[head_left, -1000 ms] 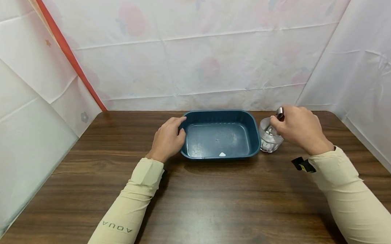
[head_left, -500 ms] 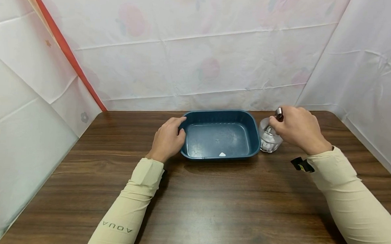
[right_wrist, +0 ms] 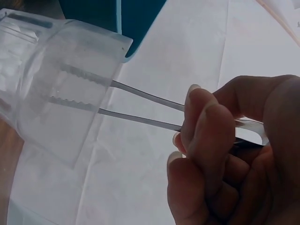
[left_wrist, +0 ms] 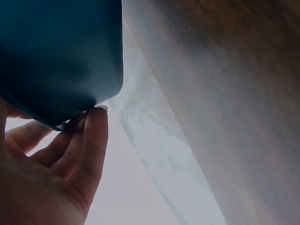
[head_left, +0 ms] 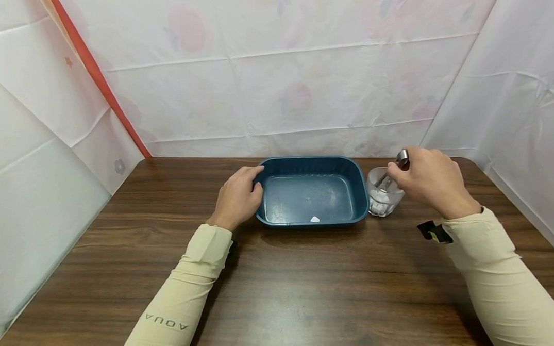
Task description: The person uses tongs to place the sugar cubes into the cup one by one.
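At the left end of a dark blue plastic basin (head_left: 308, 192), my left hand (head_left: 238, 199) grips the rim. The left wrist view shows its fingers (left_wrist: 91, 150) against the basin's outer wall. A small white piece (head_left: 314, 219) lies on the basin floor near the front. My right hand (head_left: 432, 180) holds metal tongs (right_wrist: 145, 124) between thumb and fingers. Their serrated tips reach inside a clear glass (right_wrist: 89, 51), slightly apart, with nothing plainly visible between them. Several white pieces (head_left: 379, 202) lie in the bottom of the glass, which stands beside the basin's right end.
Everything stands on a dark wooden table (head_left: 290, 287), near its back edge. A white patterned curtain (head_left: 262, 90) hangs close behind, with more sheeting at both sides. A black strap (head_left: 434, 231) sticks out by the right wrist.
My right hand has shifted slightly up and to the right, and the tongs lean more that way in the glass. My left hand and the basin have stayed put.
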Demonstrator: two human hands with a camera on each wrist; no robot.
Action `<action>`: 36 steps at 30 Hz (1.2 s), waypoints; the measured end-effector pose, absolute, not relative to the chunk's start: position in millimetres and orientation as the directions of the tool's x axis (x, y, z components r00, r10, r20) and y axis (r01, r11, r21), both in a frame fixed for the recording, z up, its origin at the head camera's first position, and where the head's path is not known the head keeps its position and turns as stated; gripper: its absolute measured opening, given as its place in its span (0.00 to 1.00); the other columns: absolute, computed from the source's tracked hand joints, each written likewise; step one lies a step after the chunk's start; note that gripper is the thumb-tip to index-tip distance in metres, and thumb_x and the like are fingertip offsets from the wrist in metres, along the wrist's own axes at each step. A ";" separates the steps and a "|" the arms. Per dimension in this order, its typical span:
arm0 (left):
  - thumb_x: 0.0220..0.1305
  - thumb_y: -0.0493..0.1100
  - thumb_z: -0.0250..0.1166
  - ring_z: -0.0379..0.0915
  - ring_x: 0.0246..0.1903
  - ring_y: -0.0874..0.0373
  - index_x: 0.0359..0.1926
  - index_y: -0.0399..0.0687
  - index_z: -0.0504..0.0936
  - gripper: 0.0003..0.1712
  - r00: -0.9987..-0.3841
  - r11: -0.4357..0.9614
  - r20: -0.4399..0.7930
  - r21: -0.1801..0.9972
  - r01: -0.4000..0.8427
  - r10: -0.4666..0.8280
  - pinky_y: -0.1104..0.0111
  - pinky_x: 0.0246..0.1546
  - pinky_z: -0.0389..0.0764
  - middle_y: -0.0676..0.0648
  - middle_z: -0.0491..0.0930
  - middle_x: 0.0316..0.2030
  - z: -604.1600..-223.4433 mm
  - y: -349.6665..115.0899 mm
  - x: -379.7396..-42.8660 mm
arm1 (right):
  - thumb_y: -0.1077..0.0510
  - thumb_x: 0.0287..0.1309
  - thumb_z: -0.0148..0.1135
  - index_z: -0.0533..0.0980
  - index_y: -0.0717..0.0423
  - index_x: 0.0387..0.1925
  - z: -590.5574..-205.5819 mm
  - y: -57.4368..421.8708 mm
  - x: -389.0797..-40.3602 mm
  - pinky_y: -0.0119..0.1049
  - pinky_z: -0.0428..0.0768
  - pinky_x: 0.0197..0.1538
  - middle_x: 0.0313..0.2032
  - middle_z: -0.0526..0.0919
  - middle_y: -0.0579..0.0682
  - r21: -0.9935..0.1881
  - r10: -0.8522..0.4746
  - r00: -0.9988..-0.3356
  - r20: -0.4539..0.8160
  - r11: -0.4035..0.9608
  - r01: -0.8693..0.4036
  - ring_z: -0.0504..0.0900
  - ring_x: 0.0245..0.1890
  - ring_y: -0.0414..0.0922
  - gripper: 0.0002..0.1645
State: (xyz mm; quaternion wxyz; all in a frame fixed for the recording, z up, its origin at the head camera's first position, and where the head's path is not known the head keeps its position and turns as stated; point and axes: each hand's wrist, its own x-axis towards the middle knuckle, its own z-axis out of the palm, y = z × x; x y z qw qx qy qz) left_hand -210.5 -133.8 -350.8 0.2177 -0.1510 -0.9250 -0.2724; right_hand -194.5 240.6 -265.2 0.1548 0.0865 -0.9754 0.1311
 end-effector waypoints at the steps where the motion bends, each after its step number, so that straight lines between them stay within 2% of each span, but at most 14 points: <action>1: 0.68 0.34 0.57 0.76 0.36 0.52 0.65 0.45 0.79 0.25 -0.859 0.806 0.486 0.438 0.398 0.160 0.56 0.37 0.79 0.45 0.79 0.58 -351.0 -133.8 -210.7 | 0.48 0.61 0.54 0.68 0.52 0.20 -264.4 240.8 -194.0 0.47 0.67 0.18 0.20 0.75 0.54 -0.230 -0.127 -0.939 0.320 0.951 -0.207 0.75 0.22 0.55 0.18; 9: 0.68 0.34 0.57 0.76 0.36 0.52 0.65 0.45 0.78 0.25 -0.857 0.799 0.489 0.445 0.404 0.161 0.55 0.39 0.79 0.44 0.78 0.59 -350.3 -134.3 -209.5 | 0.49 0.62 0.55 0.69 0.52 0.19 -257.4 242.5 -187.1 0.43 0.64 0.17 0.16 0.73 0.50 -0.228 -0.131 -0.913 0.385 0.946 -0.232 0.71 0.18 0.51 0.18; 13: 0.68 0.34 0.57 0.78 0.41 0.51 0.65 0.44 0.78 0.25 -0.852 0.797 0.498 0.445 0.410 0.160 0.54 0.42 0.80 0.44 0.78 0.59 -349.4 -134.3 -210.1 | 0.50 0.62 0.56 0.69 0.52 0.18 -254.9 242.3 -185.1 0.42 0.64 0.17 0.15 0.72 0.49 -0.216 -0.149 -0.894 0.423 0.941 -0.259 0.70 0.16 0.50 0.18; 20: 0.68 0.34 0.57 0.79 0.46 0.50 0.65 0.44 0.78 0.24 -0.848 0.796 0.504 0.440 0.414 0.163 0.52 0.46 0.80 0.44 0.78 0.59 -349.2 -134.0 -209.2 | 0.49 0.63 0.56 0.69 0.54 0.17 -252.2 240.0 -180.8 0.42 0.64 0.17 0.14 0.72 0.49 -0.220 -0.138 -0.900 0.414 0.944 -0.246 0.71 0.16 0.51 0.21; 30: 0.68 0.33 0.57 0.77 0.39 0.51 0.64 0.43 0.78 0.24 -0.840 0.792 0.516 0.436 0.427 0.169 0.55 0.41 0.79 0.44 0.79 0.58 -349.3 -133.8 -209.8 | 0.49 0.64 0.56 0.64 0.53 0.14 -248.5 238.9 -175.4 0.41 0.61 0.17 0.13 0.67 0.49 -0.236 -0.126 -0.888 0.441 0.939 -0.250 0.68 0.16 0.50 0.25; 36: 0.68 0.34 0.57 0.78 0.40 0.50 0.64 0.43 0.79 0.24 -0.842 0.795 0.512 0.435 0.422 0.167 0.54 0.43 0.79 0.43 0.79 0.58 -349.8 -133.4 -209.7 | 0.50 0.64 0.56 0.64 0.53 0.14 -246.9 237.4 -171.7 0.41 0.61 0.17 0.12 0.66 0.49 -0.241 -0.126 -0.875 0.468 0.934 -0.264 0.66 0.15 0.49 0.24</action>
